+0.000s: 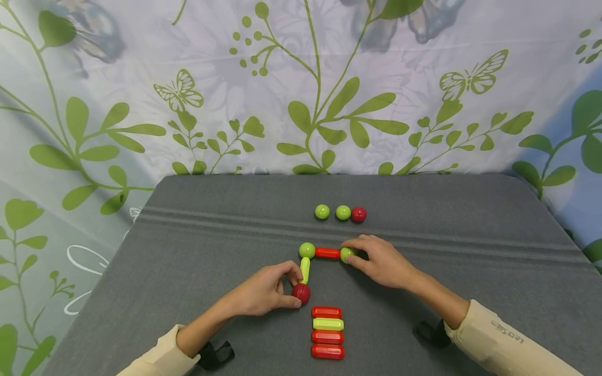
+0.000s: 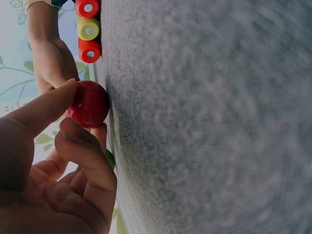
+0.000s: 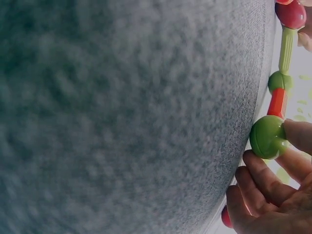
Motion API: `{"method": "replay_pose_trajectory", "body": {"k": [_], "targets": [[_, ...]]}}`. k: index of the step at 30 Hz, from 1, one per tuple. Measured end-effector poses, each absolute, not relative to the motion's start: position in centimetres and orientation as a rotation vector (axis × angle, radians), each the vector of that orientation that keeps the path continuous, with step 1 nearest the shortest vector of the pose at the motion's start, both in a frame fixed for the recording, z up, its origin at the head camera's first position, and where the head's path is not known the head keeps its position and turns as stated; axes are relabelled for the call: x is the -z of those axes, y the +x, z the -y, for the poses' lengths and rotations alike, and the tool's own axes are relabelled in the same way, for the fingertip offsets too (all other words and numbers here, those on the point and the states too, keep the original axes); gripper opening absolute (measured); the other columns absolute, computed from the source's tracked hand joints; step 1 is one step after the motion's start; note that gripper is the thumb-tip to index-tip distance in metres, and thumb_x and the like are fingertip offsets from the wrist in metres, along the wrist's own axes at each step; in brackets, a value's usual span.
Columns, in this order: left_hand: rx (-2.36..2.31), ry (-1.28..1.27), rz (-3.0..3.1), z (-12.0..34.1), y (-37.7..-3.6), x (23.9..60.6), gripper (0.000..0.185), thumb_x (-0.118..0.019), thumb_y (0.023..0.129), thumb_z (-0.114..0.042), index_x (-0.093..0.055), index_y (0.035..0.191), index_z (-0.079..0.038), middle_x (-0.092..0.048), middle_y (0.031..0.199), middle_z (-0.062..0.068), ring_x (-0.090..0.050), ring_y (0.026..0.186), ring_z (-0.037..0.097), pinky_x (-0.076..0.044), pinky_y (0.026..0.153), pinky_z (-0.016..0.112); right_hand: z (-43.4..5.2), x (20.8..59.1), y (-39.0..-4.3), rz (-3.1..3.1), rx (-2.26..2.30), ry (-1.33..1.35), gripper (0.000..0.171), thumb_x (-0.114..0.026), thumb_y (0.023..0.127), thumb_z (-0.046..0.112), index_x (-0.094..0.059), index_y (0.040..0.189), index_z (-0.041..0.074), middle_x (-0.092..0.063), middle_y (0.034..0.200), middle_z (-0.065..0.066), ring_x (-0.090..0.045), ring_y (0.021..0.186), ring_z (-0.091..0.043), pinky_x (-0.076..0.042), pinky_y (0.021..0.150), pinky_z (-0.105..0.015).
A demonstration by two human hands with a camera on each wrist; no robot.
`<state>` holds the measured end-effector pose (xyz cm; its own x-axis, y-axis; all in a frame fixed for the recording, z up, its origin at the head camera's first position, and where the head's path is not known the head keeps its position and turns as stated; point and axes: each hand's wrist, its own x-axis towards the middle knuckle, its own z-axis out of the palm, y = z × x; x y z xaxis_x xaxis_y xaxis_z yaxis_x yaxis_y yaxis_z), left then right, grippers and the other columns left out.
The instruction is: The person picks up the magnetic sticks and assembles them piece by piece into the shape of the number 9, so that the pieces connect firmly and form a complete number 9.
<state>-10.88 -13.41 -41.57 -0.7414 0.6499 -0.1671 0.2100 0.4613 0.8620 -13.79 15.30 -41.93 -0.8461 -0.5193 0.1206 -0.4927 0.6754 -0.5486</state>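
An L-shaped chain of balls and rods lies on the grey table. At its corner is a green ball (image 1: 307, 250), joined to a red rod (image 1: 327, 253) on the right and a yellow-green rod (image 1: 305, 270) toward the front. My left hand (image 1: 261, 290) pinches the red ball (image 2: 90, 105) at the front end between thumb and fingers. At the right end, my right hand (image 1: 385, 262) grips another green ball (image 3: 265, 137) between thumb and fingers. Both held balls sit at the rods' ends; their joints are partly hidden by fingers.
Beyond the chain, two green balls (image 1: 343, 212) and a red ball (image 1: 359, 214) rest in a row. Several loose rods, red (image 1: 327, 351) and yellow-green (image 1: 328, 324), are stacked nearer the front. A patterned cloth (image 1: 211, 62) hangs behind the grey table (image 1: 211, 219).
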Motion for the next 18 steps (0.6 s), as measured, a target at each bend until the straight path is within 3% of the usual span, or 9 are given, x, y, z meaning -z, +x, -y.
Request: {"method": "replay_pose_trajectory", "body": {"k": [18], "targets": [[-1.204,0.734,-2.226,13.50,-10.77,41.65,0.029,-0.073,0.079,-0.018,-0.056,0.103,-0.017,-0.059,0.085,-0.001,-0.049,0.052,0.007,-0.040,0.048,0.022,-15.32,41.88,-13.83,-2.820,0.919,-0.845,0.028,-0.062,0.088,0.025,-0.063,0.113,0.011,-0.060,0.102,0.006,-0.053,0.094,-0.014,-0.041,0.082,-0.041]]}}
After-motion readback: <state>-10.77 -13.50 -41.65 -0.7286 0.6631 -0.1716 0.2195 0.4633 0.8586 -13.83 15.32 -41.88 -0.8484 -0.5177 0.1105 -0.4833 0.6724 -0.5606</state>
